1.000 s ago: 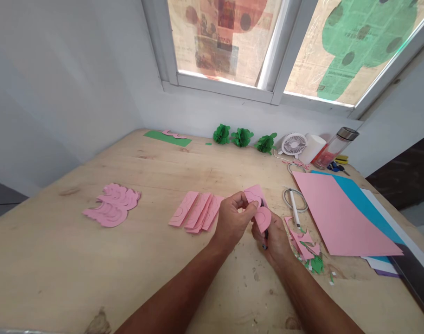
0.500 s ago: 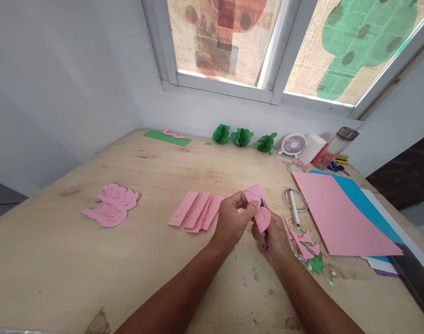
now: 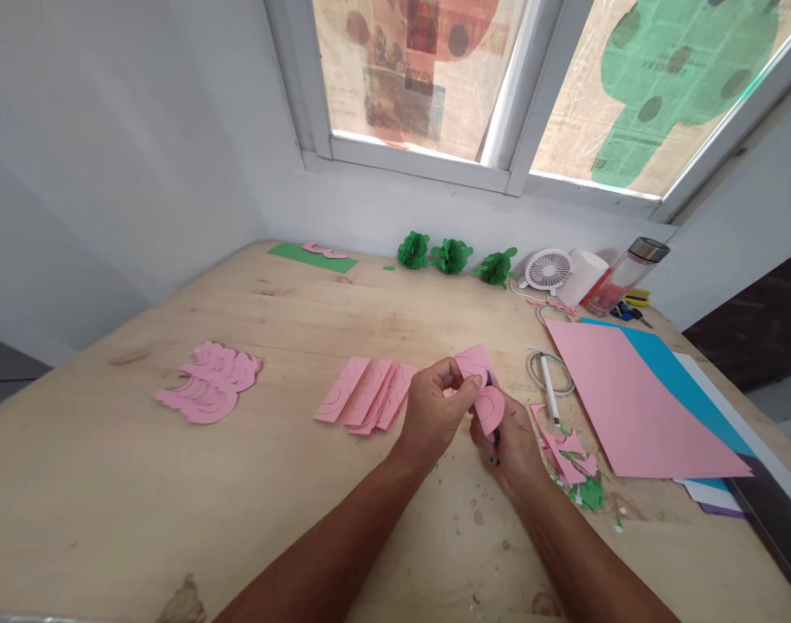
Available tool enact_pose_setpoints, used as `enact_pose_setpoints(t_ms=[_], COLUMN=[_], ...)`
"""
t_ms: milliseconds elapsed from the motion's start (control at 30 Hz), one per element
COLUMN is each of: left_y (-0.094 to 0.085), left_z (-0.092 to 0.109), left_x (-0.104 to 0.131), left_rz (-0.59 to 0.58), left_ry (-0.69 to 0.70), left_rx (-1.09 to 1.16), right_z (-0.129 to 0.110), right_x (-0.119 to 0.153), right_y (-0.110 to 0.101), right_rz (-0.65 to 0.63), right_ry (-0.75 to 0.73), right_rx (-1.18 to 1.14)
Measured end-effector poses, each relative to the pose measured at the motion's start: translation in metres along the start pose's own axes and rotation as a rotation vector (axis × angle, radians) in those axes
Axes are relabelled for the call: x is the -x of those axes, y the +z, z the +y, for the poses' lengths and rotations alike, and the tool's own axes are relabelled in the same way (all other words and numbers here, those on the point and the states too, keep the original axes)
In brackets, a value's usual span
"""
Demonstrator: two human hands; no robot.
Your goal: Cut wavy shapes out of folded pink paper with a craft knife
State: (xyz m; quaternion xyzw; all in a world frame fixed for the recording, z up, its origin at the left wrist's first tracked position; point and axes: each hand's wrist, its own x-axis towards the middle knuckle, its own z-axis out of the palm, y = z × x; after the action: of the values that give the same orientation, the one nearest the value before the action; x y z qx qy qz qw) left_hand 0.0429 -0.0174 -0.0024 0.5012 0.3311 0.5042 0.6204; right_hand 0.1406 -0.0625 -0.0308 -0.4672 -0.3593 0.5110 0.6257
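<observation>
Pale tabletop (image 3: 272, 536) fills much of the lower frame. Just right of centre, the left hand (image 3: 431, 408) has its grip pinching pink paper (image 3: 490, 408); the right hand (image 3: 518, 443) closes around a dark tool (image 3: 495, 459), mostly hidden. Strips (image 3: 344, 389) lie centre, scraps (image 3: 564, 457) lower right.

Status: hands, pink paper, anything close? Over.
Left hand pinching pink paper; right hand around dark tool, mostly hidden. Paper shows curved lines. Pink strips beside left hand.

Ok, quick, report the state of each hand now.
Left hand: closed, pinching the pink paper piece.
Right hand: closed around a dark tool, mostly hidden.
</observation>
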Motion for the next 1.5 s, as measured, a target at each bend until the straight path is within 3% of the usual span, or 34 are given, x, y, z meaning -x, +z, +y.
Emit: enact_pose_setpoints(t_ms=[1000,1500], left_y=[0.0016,-0.0033], left_z=[0.0025,-0.0021], left_x=[-0.0020,-0.0035], left_rz=[0.019,-0.027], left_ry=[-0.020,-0.018], left_rx=[0.040,-0.040], right_z=[-0.0019,-0.0028], right_x=[0.0002,0.0011], right_y=[0.0019,0.0021], right_rz=[0.035,0.047], right_ry=[0.035,0.056], right_rx=[0.009,0.010])
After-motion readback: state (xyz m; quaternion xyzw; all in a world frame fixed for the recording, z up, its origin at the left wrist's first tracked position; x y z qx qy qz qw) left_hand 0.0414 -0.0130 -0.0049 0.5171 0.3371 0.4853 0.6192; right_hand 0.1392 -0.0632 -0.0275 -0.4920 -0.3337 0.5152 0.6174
